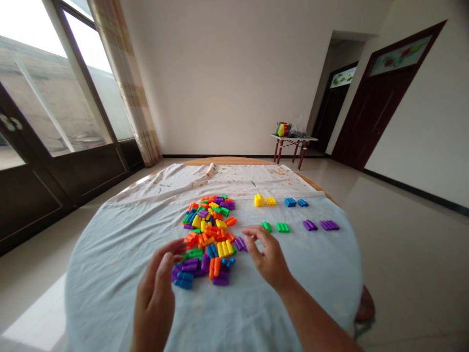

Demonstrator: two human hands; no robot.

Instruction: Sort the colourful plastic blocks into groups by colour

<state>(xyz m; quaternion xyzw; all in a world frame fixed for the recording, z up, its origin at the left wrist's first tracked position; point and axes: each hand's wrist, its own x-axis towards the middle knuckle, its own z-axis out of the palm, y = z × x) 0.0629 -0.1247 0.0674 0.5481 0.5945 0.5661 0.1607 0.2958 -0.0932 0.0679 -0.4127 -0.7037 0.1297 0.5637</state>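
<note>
A mixed pile of ribbed plastic toy blocks (210,230) in orange, purple, yellow, green and blue lies at mid-table. At its near left side is my left hand (159,281), with thumb and fingers apart and nothing visible between them. To the right of the pile, my right hand (269,256) has curved, parted fingers beside a purple block (240,244); whether they touch it I cannot tell. Past that hand lie green blocks (283,227), one partly behind the fingers. Sorted purple blocks (329,225), yellow blocks (259,200) and blue blocks (290,202) lie further right and back.
A pale blue cloth (110,254) covers the round table, with a whitish patterned cloth (234,177) across its far part. Against the back stands a small table (293,139) bearing a colourful bag (283,128). Glass doors (54,88) are on the left.
</note>
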